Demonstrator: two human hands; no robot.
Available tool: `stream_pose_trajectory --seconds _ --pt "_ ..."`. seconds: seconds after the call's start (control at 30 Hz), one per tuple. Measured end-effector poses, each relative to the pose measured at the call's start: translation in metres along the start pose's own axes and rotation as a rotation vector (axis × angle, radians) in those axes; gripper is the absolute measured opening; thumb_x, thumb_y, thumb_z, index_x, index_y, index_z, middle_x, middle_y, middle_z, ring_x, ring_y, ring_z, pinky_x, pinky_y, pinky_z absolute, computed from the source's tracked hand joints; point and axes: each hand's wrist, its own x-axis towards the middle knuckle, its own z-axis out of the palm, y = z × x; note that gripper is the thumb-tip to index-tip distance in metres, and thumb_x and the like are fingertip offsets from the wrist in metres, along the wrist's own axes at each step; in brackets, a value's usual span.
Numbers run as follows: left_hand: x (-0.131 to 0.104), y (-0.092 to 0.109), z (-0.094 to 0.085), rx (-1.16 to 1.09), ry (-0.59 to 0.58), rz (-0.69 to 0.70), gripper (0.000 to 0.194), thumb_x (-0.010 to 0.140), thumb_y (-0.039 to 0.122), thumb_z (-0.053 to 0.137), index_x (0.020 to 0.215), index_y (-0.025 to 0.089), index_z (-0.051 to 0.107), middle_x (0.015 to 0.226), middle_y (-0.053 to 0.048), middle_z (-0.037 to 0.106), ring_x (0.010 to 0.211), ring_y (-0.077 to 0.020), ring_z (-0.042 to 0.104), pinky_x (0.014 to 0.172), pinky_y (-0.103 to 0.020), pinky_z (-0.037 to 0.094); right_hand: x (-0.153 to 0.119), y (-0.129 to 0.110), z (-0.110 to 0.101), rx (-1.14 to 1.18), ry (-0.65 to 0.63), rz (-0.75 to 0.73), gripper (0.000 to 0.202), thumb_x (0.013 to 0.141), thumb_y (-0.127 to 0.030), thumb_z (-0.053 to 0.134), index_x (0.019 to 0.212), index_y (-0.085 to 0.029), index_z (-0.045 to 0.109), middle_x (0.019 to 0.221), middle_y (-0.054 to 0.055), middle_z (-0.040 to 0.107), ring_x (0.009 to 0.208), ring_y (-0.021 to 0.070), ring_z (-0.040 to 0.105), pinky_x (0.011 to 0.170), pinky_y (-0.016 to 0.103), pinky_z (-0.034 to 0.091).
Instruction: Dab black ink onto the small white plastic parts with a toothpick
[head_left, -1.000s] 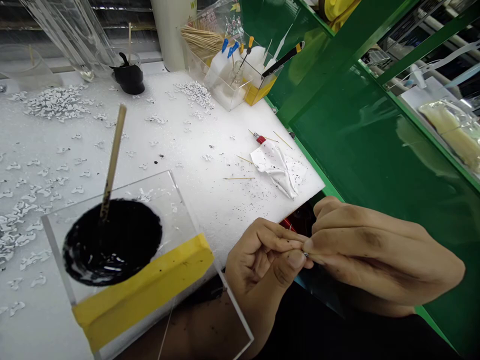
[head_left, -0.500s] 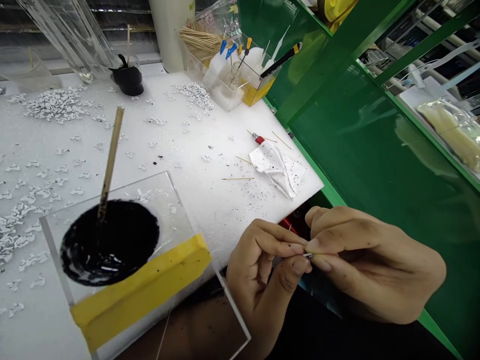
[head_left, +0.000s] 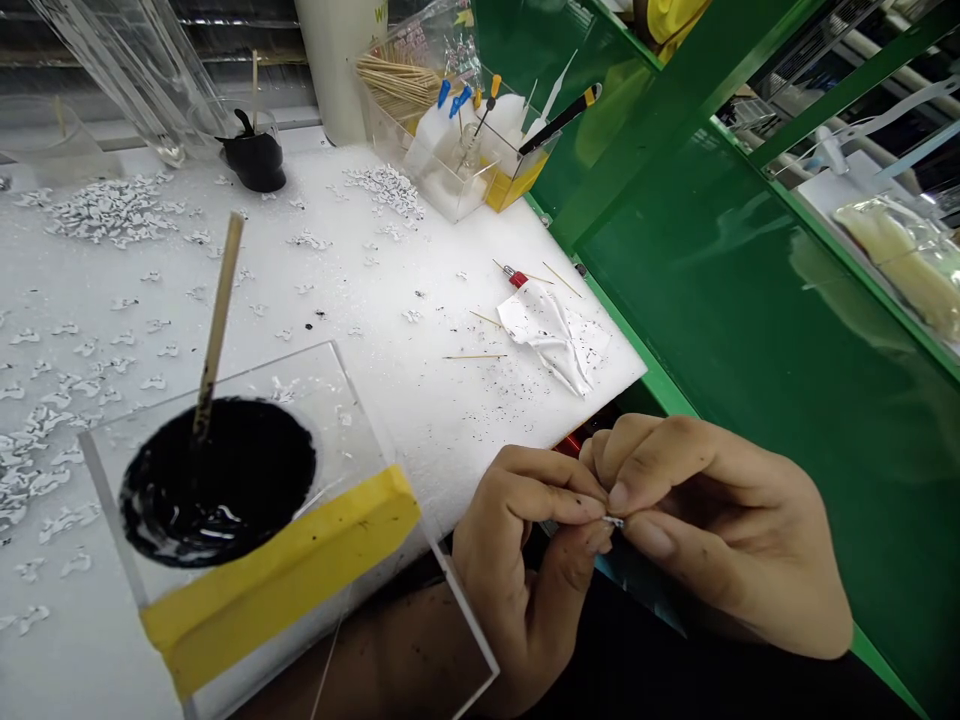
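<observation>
Fingertips of left hand (head_left: 525, 560) and right hand (head_left: 720, 530) pressed together, pinching a tiny silver piece (head_left: 613, 521) between them, just off the near edge of the white foam mat (head_left: 420, 400), with a puddle of black paint (head_left: 217, 480) and wooden stick (head_left: 217, 320) well apart on the clear plate (head_left: 352, 420).

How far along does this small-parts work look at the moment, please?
Done: hard to tell; no finished pieces can be told apart. In hand: the left hand and right hand pinch one tiny metal piece between fingertips at the table edge. A stick stands in the black paste on the clear plate. Left: many small white pieces lie scattered and heaped over the white table.
</observation>
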Motion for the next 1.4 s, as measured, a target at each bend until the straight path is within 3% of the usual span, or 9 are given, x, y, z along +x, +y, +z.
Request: stream_pose_trajectory --seconds 0.2,0.4,0.57,0.9,1.1,1.27,1.4 --pt "0.001 0.001 -0.002 0.029 -0.010 0.008 0.020 0.105 0.013 0.066 0.114 0.031 0.064 0.102 -0.002 0.078 0.094 -0.0213 0.081 0.077 -0.035 0.071 0.009 -0.001 0.001 0.037 -0.004 0.044 0.004 0.096 -0.023 0.080 0.099 -0.025 0.079 0.075 0.000 0.065 0.061 0.0115 0.058 0.053 0.025 0.051" --pt "0.003 -0.001 -0.005 0.028 -0.032 0.044 0.021 0.105 0.017 0.067 0.117 0.034 0.066 0.102 -0.004 0.079 0.094 -0.0258 0.083 0.063 -0.036 0.069 0.010 0.000 0.000 0.063 -0.023 0.067 0.005 0.094 -0.023 0.081 0.098 -0.026 0.079 0.075 0.000 0.066 0.063 0.0128 0.060 0.056 0.026 0.054" --pt "0.003 -0.002 -0.005 0.038 -0.040 0.070 0.026 0.102 0.010 0.068 0.118 0.031 0.066 0.105 -0.004 0.079 0.093 -0.0229 0.081 0.065 -0.032 0.067 0.011 -0.002 -0.001 0.088 -0.041 0.098 0.003 0.096 -0.023 0.080 0.095 -0.025 0.077 0.074 -0.001 0.063 0.060 0.0109 0.057 0.055 0.025 0.052" --pt "0.001 -0.005 -0.007 0.017 -0.100 0.039 0.019 0.108 0.015 0.064 0.120 0.030 0.061 0.109 -0.004 0.077 0.097 -0.0208 0.081 0.069 -0.029 0.067 0.008 -0.005 -0.009 0.096 -0.086 0.195 0.002 0.098 -0.026 0.080 0.097 -0.027 0.078 0.075 -0.001 0.065 0.060 0.0109 0.054 0.053 0.024 0.047" --pt "0.003 -0.004 -0.008 0.026 -0.097 0.048 0.014 0.109 0.015 0.064 0.115 0.027 0.061 0.107 -0.004 0.076 0.098 -0.0204 0.083 0.067 -0.026 0.065 0.010 -0.007 -0.013 0.095 -0.137 0.252 0.004 0.100 -0.026 0.076 0.097 -0.027 0.075 0.067 -0.004 0.057 0.053 0.0083 0.043 0.048 0.022 0.039" --pt "0.002 -0.004 -0.005 0.014 -0.081 0.027 0.010 0.110 0.018 0.063 0.114 0.028 0.061 0.107 -0.005 0.076 0.096 -0.0207 0.083 0.066 -0.026 0.066 0.012 -0.008 -0.015 0.064 -0.140 0.242 0.004 0.100 -0.027 0.077 0.096 -0.026 0.075 0.068 -0.003 0.059 0.053 0.0090 0.045 0.048 0.022 0.040" --pt "-0.001 -0.002 -0.002 -0.003 -0.063 -0.038 0.002 0.114 0.025 0.060 0.113 0.027 0.060 0.110 -0.004 0.076 0.096 -0.0171 0.081 0.080 -0.027 0.068 0.009 -0.008 -0.014 0.006 -0.119 0.199 0.003 0.102 -0.027 0.075 0.099 -0.026 0.075 0.074 -0.001 0.064 0.059 0.0106 0.053 0.052 0.023 0.045"
